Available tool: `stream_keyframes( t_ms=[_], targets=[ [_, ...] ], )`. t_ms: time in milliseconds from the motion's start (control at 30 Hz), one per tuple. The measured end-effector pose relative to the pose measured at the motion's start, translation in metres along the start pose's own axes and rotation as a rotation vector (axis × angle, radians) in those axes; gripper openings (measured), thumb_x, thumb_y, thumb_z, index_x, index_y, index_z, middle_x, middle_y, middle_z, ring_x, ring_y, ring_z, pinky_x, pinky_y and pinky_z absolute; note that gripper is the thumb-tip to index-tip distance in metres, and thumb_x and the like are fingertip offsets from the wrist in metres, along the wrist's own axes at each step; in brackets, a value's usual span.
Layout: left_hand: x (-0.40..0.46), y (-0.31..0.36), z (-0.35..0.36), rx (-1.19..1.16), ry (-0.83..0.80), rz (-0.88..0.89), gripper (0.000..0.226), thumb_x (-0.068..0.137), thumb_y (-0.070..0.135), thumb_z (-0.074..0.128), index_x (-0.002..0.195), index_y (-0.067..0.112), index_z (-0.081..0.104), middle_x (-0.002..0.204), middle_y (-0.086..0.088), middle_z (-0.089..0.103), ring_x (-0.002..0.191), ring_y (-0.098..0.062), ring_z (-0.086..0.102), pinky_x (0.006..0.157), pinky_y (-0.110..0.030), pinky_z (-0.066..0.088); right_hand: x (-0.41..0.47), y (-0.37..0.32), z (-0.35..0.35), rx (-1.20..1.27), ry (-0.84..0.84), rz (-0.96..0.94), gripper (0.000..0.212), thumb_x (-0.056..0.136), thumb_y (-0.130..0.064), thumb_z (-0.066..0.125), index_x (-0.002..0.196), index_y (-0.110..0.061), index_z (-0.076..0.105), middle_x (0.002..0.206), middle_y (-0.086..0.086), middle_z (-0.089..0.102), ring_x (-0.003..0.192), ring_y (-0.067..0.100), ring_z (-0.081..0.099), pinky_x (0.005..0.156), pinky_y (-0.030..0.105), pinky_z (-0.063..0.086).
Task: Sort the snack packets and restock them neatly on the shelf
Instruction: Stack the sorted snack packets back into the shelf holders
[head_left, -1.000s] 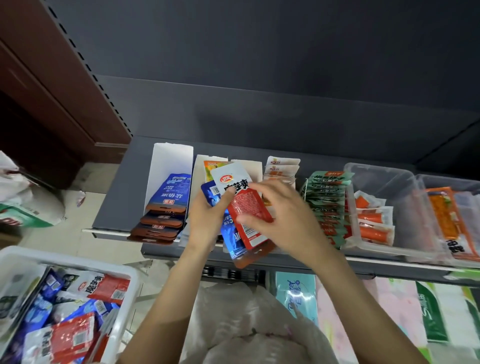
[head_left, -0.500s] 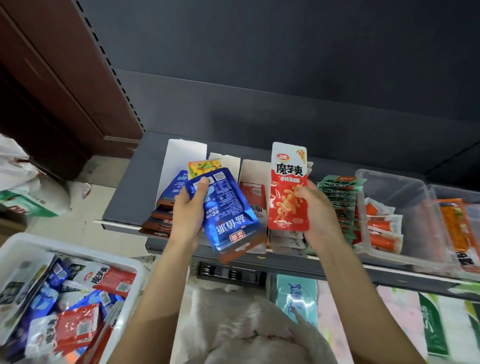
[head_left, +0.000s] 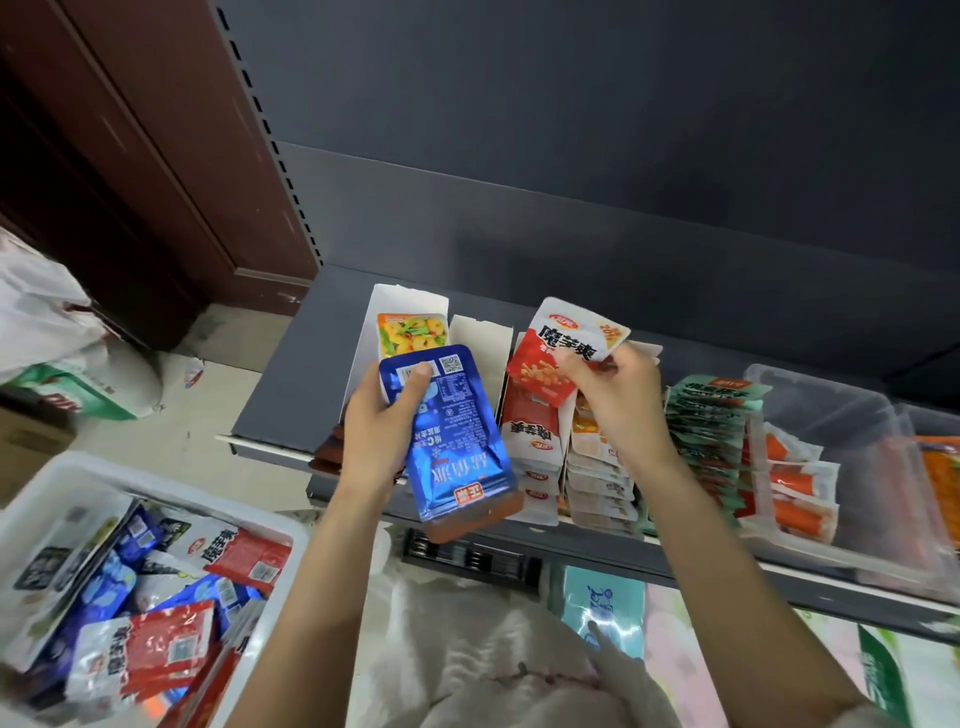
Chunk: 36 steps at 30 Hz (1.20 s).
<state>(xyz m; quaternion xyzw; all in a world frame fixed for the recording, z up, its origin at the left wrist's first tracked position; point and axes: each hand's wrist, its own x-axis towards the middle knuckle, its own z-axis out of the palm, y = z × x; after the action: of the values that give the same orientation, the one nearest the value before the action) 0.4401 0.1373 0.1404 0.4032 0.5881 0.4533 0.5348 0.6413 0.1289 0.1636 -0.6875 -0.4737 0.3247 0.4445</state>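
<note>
My left hand (head_left: 376, 436) grips a small stack of packets with a blue foil packet (head_left: 457, 441) on top, held over the front edge of the dark grey shelf (head_left: 291, 384). A packet with a yellow-green picture (head_left: 413, 332) sticks up behind the stack. My right hand (head_left: 618, 410) pinches a red and white snack packet (head_left: 561, 348), tilted over a row of the same red and white packets (head_left: 530, 441) in a white cardboard tray. A white bin (head_left: 156, 488) at lower left holds several mixed blue, red and white packets.
Rows of white-orange (head_left: 597, 483) and green packets (head_left: 711, 431) stand right of the red row. Clear plastic boxes (head_left: 831, 415) with orange-stick packets sit further right. A white bag (head_left: 493, 665) lies below my arms; more goods fill the lower shelf (head_left: 602, 603).
My right hand has carried the red and white packet back and down over its row, tilting it. My left hand with the blue stack stayed roughly in place. The view shifted slightly.
</note>
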Motion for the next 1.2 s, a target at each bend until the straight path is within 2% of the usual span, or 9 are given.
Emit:
stream_keyframes(
  t_ms=[300,500,567,667,767,900,1033,1133,1200],
  targets=[
    [0.003,0.003,0.001,-0.037,-0.022,-0.014,0.012,0.09,0.034,0.059,0.099,0.028,0.053,0.096,0.002,0.072,0.082,-0.011,0.071,0.073,-0.03,0.057,-0.003,0.012,-0.01,-0.336,0.097,-0.171,0.028,0.084,-0.02,0.07,0.11,-0.009,0.069,0.093,-0.001,0.071,0.073,0.006,0.062,0.064,0.01,0.045],
    [0.004,0.006,0.006,-0.031,-0.044,-0.017,0.01,0.091,0.033,0.059,0.096,0.029,0.052,0.095,0.005,0.07,0.082,-0.011,0.071,0.072,-0.028,0.057,-0.009,0.03,-0.005,-0.616,-0.303,-0.364,0.046,0.085,-0.009,0.068,0.127,-0.025,0.059,0.124,-0.004,0.062,0.09,0.008,0.063,0.09,0.029,0.05],
    [0.0,0.007,0.007,-0.044,-0.043,-0.01,0.014,0.091,0.031,0.059,0.102,0.025,0.053,0.099,0.001,0.071,0.086,-0.014,0.071,0.075,-0.03,0.057,-0.018,0.03,-0.011,-0.51,-0.433,-0.296,0.054,0.086,-0.017,0.068,0.135,-0.028,0.05,0.137,-0.007,0.051,0.12,0.008,0.05,0.104,0.036,0.04],
    [-0.014,0.007,0.006,-0.152,-0.025,-0.044,0.02,0.093,0.028,0.058,0.109,0.017,0.057,0.1,-0.004,0.072,0.086,-0.017,0.071,0.077,-0.034,0.057,-0.047,0.024,-0.015,-0.252,-0.389,-0.321,0.055,0.089,-0.017,0.064,0.138,-0.034,0.044,0.14,-0.017,0.043,0.13,-0.001,0.037,0.107,0.031,0.036],
    [-0.033,0.004,0.006,-0.293,0.028,-0.114,0.022,0.093,0.025,0.058,0.111,0.012,0.057,0.093,-0.001,0.072,0.079,-0.014,0.07,0.078,-0.037,0.056,-0.078,0.026,-0.006,-0.046,-0.348,-0.35,0.058,0.091,0.0,0.053,0.134,-0.038,0.043,0.136,-0.013,0.049,0.124,0.003,0.047,0.099,0.026,0.042],
    [-0.055,-0.002,0.002,-0.471,0.204,-0.075,0.014,0.094,0.019,0.057,0.106,0.014,0.054,0.096,-0.004,0.071,0.083,-0.018,0.069,0.081,-0.041,0.056,-0.107,0.037,0.01,0.334,-0.289,-0.04,0.051,0.092,0.006,0.046,0.118,-0.038,0.05,0.119,0.001,0.061,0.095,0.014,0.066,0.072,0.027,0.055],
    [-0.072,-0.003,-0.008,-0.522,0.238,-0.084,0.01,0.095,0.017,0.055,0.104,0.013,0.052,0.09,-0.002,0.071,0.076,-0.014,0.07,0.067,-0.032,0.059,-0.127,0.044,0.02,-0.048,-0.212,-0.469,0.074,0.076,0.014,0.05,0.133,-0.033,0.045,0.142,0.0,0.04,0.13,0.013,0.041,0.101,0.032,0.043],
    [-0.075,-0.006,-0.021,-0.339,0.16,-0.104,0.012,0.095,0.021,0.056,0.104,0.014,0.055,0.095,-0.005,0.071,0.078,-0.016,0.07,0.069,-0.034,0.059,-0.119,0.04,0.02,-0.317,-0.19,-0.823,0.05,0.079,-0.007,0.063,0.125,-0.026,0.055,0.141,0.002,0.044,0.133,0.015,0.037,0.104,0.034,0.038],
    [-0.075,-0.006,-0.029,-0.156,0.11,-0.116,0.013,0.096,0.03,0.053,0.101,0.02,0.058,0.097,-0.005,0.071,0.078,-0.015,0.069,0.07,-0.032,0.056,-0.115,0.028,0.02,-0.234,-0.208,-0.843,0.036,0.079,-0.01,0.06,0.114,-0.018,0.064,0.127,-0.001,0.059,0.123,0.015,0.051,0.098,0.032,0.045]
  ],
)
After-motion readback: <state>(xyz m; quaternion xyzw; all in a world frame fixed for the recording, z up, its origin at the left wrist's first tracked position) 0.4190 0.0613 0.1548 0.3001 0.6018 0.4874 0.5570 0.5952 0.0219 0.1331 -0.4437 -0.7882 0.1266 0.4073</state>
